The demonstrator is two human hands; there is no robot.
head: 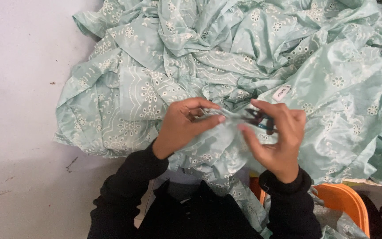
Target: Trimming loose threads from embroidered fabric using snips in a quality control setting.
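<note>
1. We see a large heap of pale green embroidered fabric [226, 57] spread over a light grey surface [18, 110], filling most of the upper and right part of the view.
2. Our left hand [182, 126] sits at the near edge of the heap, its thumb and fingers pinched together on a small fold of the fabric.
3. Our right hand [277, 137] is just beside it, fingers curled around a small pair of thread snips [257, 118] with dark blades and a blue handle part; the hand is clamped on the tool.
4. The snips point toward the left hand, their tips close to the pinched fold. We cannot tell whether the blades touch the cloth.
5. Both hands are close together but not touching, with the pinched fold stretched between them.
6. A small white label [281, 92] lies on the fabric just above the right hand.
7. Both arms wear black sleeves [129, 186].
8. An orange plastic container [345, 201] shows at the lower right, partly under the fabric, which drapes over its rim.
</note>
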